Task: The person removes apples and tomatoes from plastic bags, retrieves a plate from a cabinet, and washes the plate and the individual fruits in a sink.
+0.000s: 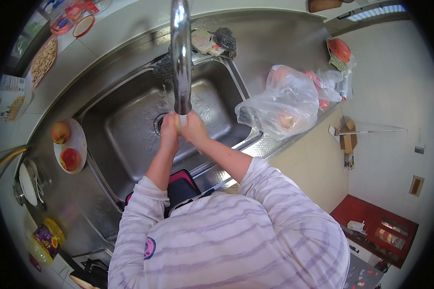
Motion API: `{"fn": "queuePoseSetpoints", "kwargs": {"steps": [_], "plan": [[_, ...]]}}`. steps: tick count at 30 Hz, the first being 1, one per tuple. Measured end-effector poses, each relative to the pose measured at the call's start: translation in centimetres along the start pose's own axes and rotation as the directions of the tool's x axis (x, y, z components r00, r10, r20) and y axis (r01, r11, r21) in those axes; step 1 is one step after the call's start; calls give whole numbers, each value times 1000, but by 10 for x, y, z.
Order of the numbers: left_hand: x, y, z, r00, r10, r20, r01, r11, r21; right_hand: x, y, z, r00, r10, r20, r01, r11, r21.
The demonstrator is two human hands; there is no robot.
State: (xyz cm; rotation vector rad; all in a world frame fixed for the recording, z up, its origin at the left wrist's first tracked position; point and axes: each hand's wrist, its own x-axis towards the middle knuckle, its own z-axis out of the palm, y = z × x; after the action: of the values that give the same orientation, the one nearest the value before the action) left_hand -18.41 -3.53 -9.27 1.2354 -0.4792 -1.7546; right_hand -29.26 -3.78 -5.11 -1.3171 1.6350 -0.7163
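Beneath the chrome faucet, my left hand and my right hand are pressed together over the stainless steel sink. White running water falls between them. A small pale yellowish thing, perhaps a piece of fruit, shows between my palms; fingers and faucet hide most of it, so its kind is unclear. To the left, an oval white plate carries two reddish-yellow fruits, likely nectarines: one fruit at the back, the other nearer me.
A clear plastic bag with fruit inside lies on the right counter, beside a red bowl. Steel-wool scrubbers rest behind the sink. At the left stand a white dish and a yellow oil bottle.
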Motion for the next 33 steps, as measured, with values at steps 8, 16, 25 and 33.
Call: {"fn": "queuePoseSetpoints", "kwargs": {"steps": [8,16,25,33], "plan": [[25,-4,-10,993,63,-103,-55,995,81,-3,18,25,996,84,4,-82,959,270],[12,-1,1,995,23,-100,-23,1000,1,-12,13,12,985,-145,-92,164,949,268],[-7,-10,11,695,643,323,-583,240,776,9,37,15,994,112,-16,-112,994,5],[15,33,18,922,-384,-49,383,887,257,-14,39,18,920,-379,-105,374,925,-66]]}}
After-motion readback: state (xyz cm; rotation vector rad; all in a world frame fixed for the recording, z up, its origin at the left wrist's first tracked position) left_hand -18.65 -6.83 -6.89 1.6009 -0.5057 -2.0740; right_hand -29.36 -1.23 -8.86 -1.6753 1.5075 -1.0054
